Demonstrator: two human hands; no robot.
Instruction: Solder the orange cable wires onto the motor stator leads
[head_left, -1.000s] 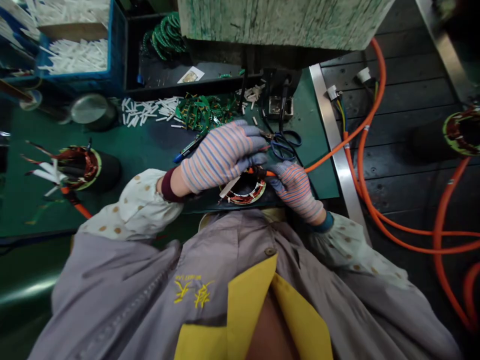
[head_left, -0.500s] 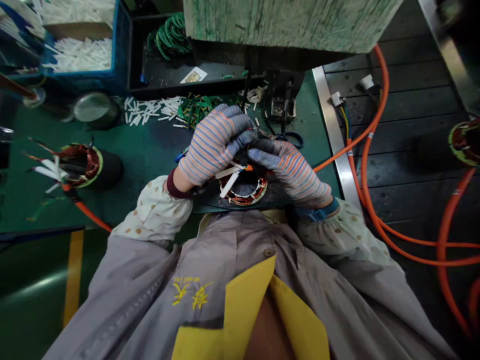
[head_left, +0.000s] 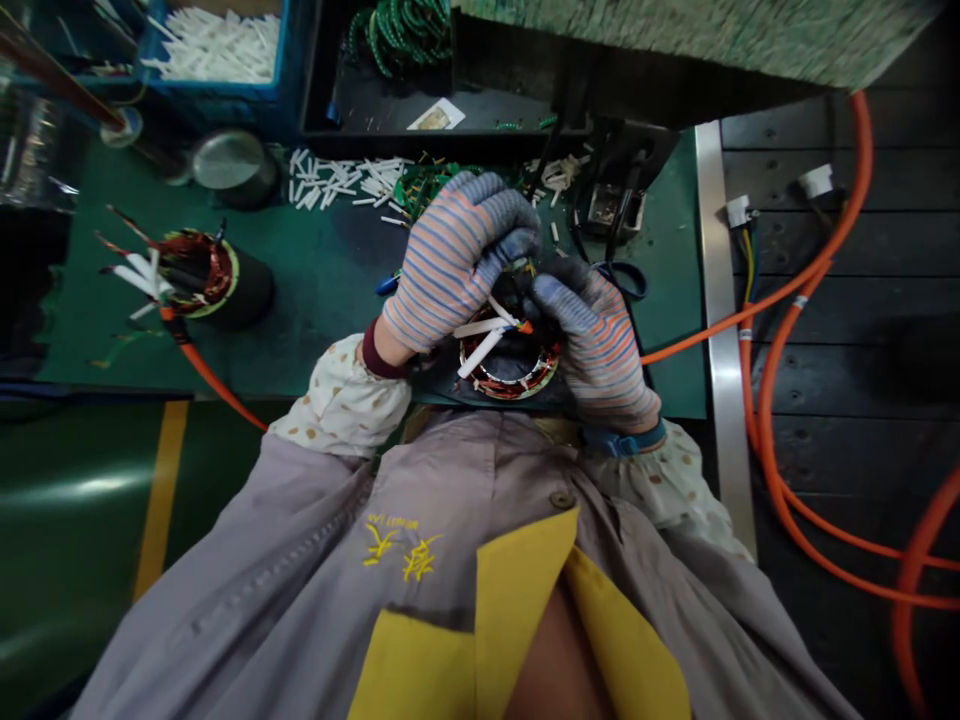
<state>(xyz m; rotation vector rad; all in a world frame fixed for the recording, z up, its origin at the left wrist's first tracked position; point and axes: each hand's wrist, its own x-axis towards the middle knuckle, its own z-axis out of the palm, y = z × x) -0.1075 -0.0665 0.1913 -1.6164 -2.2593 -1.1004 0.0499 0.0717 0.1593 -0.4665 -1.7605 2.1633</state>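
Bending over the copper-wound stator (head_left: pixel 510 370) on the green bench (head_left: pixel 322 325), I had my gloved left hand (head_left: pixel 454 262) and right hand (head_left: pixel 596 335) curled closed above it, the left by the white-sleeved leads (head_left: pixel 480 340), the right by the orange-tipped wire (head_left: pixel 526 327). My fingers hid exactly what each gripped. They had drawn closer together than a moment before. Beyond lay blue-handled scissors (head_left: pixel 628 280), loose white sleeves (head_left: pixel 345 183) and a second stator (head_left: pixel 199 275).

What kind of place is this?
Probably an electric-motor factory: a copper-wound stator between the gloved left hand and right hand, another stator on the green workbench, and a blue crate of white sleeves.
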